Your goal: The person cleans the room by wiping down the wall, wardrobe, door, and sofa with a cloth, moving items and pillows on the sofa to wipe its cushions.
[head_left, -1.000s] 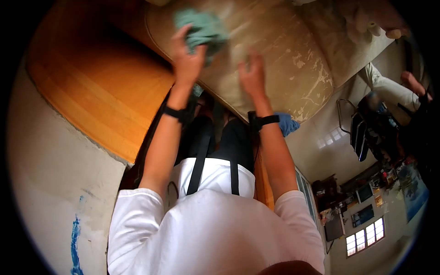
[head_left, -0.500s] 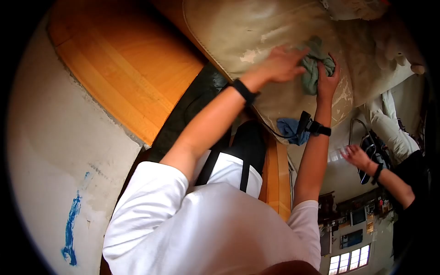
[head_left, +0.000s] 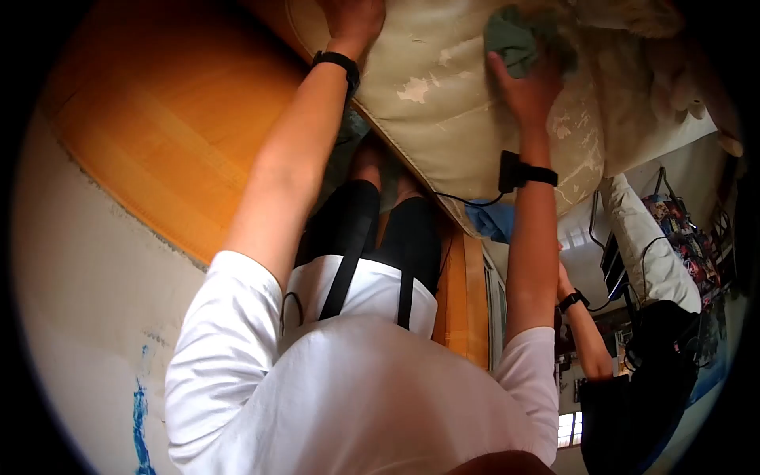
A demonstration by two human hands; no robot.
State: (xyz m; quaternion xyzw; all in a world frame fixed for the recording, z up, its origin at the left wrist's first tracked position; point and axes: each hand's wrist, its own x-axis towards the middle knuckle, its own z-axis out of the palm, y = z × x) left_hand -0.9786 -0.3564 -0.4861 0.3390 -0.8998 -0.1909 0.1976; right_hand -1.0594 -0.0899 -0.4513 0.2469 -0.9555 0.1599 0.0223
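Observation:
A crumpled green cloth lies against the worn beige padded surface, near the top of the view. My right hand is on this cloth, thumb at its near side and the other fingers partly lost in blur and shadow. At the top edge of the view, my left hand rests by the left part of the beige surface; its fingers are cut off or hidden, so what they do cannot be made out. Pale patches show where the beige covering has peeled.
A blue cloth sits at the near edge of the padded surface, beside my right forearm. Orange wood spans the left. At the right are another person's arm, a metal-framed chair and a white cushion.
The green cloth went from my left hand to my right hand, then moved slightly up and left. My left hand has moved away to the upper left. The other person's arm has shifted lower.

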